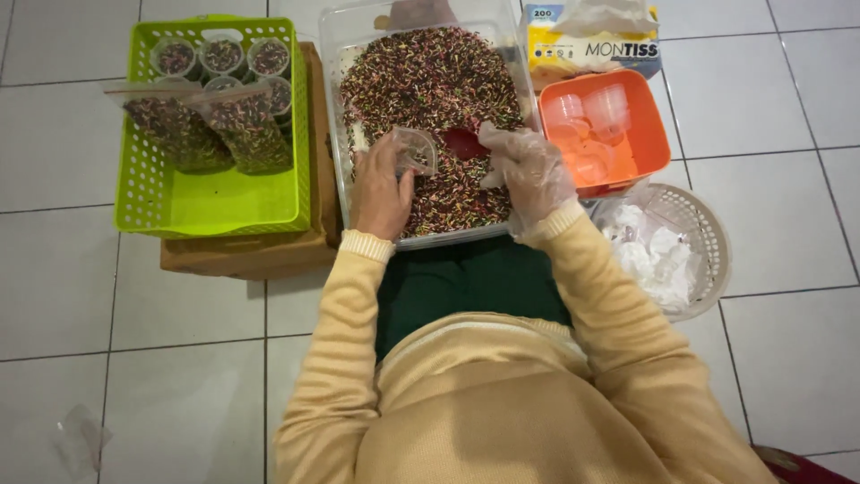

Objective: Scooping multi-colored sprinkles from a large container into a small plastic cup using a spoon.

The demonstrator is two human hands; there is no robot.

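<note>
White tiled floor, seen from above, with a seated person in a cream sweater bent over the work. Directly before the knees stands a clear plastic tub filled with multicoloured sprinkles. The left hand, bare, holds a small clear cup tilted just above the sprinkles, fingers wrapped round its side so that the mouth faces the other hand. The right hand, in a loose transparent glove, closes on a red scoop whose bowl sits at the cup's mouth (a glove on the scooping hand alone). To the person's left, a lime-green basket on a brown cardboard box holds filled cups and two filled bags of sprinkles, within reach of the cup hand. To the right, an orange bin keeps empty clear cups beside the scooping hand; behind it lies a tissue box, and nearer, a white round basket of crumpled tissue.
</note>
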